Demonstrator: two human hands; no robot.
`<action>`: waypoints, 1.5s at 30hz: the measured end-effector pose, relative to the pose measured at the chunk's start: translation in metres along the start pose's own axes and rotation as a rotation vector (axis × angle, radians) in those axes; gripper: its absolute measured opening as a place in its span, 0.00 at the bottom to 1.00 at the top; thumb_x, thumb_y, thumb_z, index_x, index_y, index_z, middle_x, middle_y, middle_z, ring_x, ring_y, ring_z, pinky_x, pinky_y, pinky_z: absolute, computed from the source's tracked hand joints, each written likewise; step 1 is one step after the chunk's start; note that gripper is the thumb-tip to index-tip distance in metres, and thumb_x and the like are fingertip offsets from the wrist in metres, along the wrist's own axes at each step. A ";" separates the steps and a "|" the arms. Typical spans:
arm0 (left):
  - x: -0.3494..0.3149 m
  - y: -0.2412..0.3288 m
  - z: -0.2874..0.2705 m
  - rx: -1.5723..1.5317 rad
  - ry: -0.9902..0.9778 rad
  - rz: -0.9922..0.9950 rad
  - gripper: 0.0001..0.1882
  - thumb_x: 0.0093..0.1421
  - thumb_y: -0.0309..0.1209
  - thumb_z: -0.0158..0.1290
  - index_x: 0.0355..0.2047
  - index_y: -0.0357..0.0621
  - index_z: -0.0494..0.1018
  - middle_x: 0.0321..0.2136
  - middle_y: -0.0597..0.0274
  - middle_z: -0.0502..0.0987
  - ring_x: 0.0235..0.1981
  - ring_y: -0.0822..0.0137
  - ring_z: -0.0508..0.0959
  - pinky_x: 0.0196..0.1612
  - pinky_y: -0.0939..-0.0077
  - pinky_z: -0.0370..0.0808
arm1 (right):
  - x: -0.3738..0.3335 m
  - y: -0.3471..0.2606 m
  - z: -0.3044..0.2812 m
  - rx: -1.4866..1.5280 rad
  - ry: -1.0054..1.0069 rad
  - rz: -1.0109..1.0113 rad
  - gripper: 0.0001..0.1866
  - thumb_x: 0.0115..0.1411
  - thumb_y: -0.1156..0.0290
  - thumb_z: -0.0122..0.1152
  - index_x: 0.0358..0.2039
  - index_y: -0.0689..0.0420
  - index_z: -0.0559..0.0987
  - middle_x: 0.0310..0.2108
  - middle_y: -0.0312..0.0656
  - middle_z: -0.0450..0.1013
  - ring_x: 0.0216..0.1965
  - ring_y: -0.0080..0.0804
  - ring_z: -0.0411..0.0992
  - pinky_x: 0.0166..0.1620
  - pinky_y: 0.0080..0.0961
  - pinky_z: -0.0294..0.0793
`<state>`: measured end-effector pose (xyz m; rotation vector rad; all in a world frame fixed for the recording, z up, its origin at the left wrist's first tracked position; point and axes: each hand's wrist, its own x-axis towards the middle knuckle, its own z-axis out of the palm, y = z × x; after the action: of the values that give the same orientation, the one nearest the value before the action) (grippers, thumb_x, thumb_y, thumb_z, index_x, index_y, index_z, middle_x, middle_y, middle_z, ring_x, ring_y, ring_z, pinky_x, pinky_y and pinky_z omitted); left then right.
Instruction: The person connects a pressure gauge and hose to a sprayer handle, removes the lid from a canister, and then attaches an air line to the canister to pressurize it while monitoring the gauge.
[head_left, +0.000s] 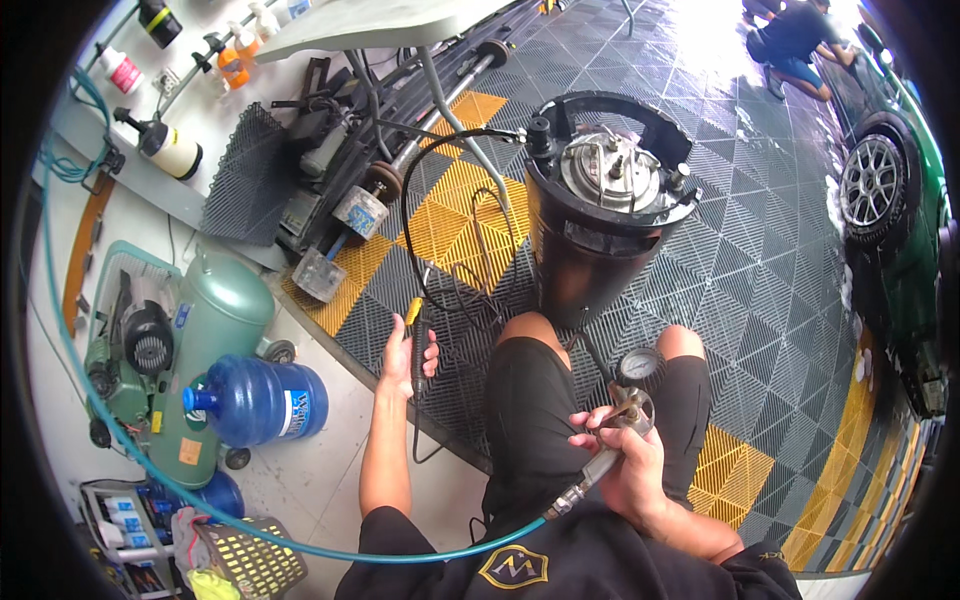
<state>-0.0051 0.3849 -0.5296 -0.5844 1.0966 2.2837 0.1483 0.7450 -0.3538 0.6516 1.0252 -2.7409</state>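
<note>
In my left hand (396, 362) is a spray wand by its black grip (420, 350), with a yellow trigger beside my thumb; my fingers are curled round it. My right hand (634, 476) is closed on a metal air inflator gun (606, 462) with a round dial gauge (640, 367) at its far end. A teal air hose (420, 555) joins the gun's near end. Before my knees stands a black pressure tank (600, 260) with a clamped metal lid (612, 168). A black hose (409, 200) loops from the tank's top left toward the wand.
A green air compressor (225, 300) and a blue water jug (270, 402) are at my left, near a yellow basket (262, 565). Spray bottles (168, 148) hang on the wall. At right is a green car (925, 200), where another person (795, 45) crouches. Grey and yellow grid tiles (740, 300) cover the floor.
</note>
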 end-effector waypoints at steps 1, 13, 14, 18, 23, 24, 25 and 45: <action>0.002 0.001 0.002 0.022 0.018 -0.016 0.35 0.65 0.69 0.41 0.36 0.46 0.72 0.17 0.69 0.67 0.14 0.73 0.66 0.18 0.78 0.64 | -0.001 0.000 -0.001 0.004 0.003 -0.005 0.11 0.57 0.85 0.48 0.40 0.64 0.74 0.40 0.45 0.74 0.50 0.42 0.75 0.49 0.43 0.81; 0.003 -0.009 -0.008 0.104 0.085 -0.070 0.33 0.67 0.68 0.41 0.32 0.49 0.71 0.14 0.70 0.66 0.11 0.75 0.64 0.17 0.78 0.63 | -0.002 -0.006 -0.003 -0.005 -0.009 -0.016 0.09 0.57 0.83 0.50 0.38 0.65 0.75 0.39 0.44 0.75 0.49 0.41 0.75 0.47 0.41 0.82; 0.000 -0.009 -0.009 0.112 0.087 -0.071 0.33 0.66 0.68 0.41 0.32 0.49 0.71 0.14 0.70 0.66 0.11 0.75 0.64 0.17 0.78 0.63 | -0.002 -0.006 -0.004 -0.015 -0.007 -0.004 0.09 0.57 0.83 0.50 0.38 0.65 0.75 0.39 0.44 0.75 0.49 0.41 0.75 0.47 0.41 0.82; -0.011 -0.008 -0.011 0.180 0.134 -0.064 0.34 0.66 0.69 0.40 0.32 0.49 0.70 0.14 0.71 0.66 0.11 0.76 0.64 0.16 0.78 0.62 | -0.001 -0.006 -0.006 -0.013 -0.014 0.008 0.09 0.57 0.83 0.50 0.38 0.65 0.75 0.38 0.44 0.75 0.49 0.41 0.75 0.47 0.41 0.82; -0.030 -0.004 -0.014 0.245 0.231 -0.044 0.34 0.67 0.69 0.37 0.32 0.49 0.70 0.14 0.71 0.66 0.10 0.76 0.63 0.15 0.79 0.61 | -0.001 -0.005 -0.007 0.001 -0.014 0.013 0.09 0.58 0.83 0.50 0.38 0.65 0.75 0.38 0.44 0.75 0.50 0.41 0.75 0.47 0.40 0.82; -0.033 -0.002 -0.014 0.252 0.265 -0.045 0.34 0.67 0.69 0.37 0.32 0.49 0.70 0.14 0.71 0.66 0.10 0.76 0.63 0.14 0.79 0.61 | 0.000 -0.005 -0.008 -0.002 -0.019 0.012 0.08 0.58 0.83 0.50 0.38 0.65 0.75 0.39 0.44 0.75 0.50 0.41 0.75 0.47 0.40 0.82; -0.037 -0.001 -0.015 0.283 0.267 -0.033 0.34 0.68 0.68 0.36 0.32 0.49 0.70 0.14 0.71 0.66 0.10 0.76 0.63 0.14 0.79 0.61 | 0.000 -0.005 -0.008 0.002 -0.031 0.003 0.08 0.58 0.83 0.50 0.38 0.65 0.75 0.39 0.44 0.75 0.50 0.41 0.75 0.47 0.40 0.82; -0.056 0.004 -0.017 0.349 0.239 -0.084 0.35 0.68 0.69 0.34 0.31 0.50 0.70 0.14 0.72 0.66 0.09 0.77 0.62 0.13 0.80 0.60 | 0.000 -0.003 -0.010 0.027 -0.031 0.042 0.08 0.59 0.83 0.49 0.39 0.66 0.75 0.39 0.45 0.75 0.49 0.41 0.76 0.46 0.39 0.83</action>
<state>0.0375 0.3541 -0.5047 -0.7553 1.5135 1.9240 0.1510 0.7537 -0.3591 0.6250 0.9581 -2.7241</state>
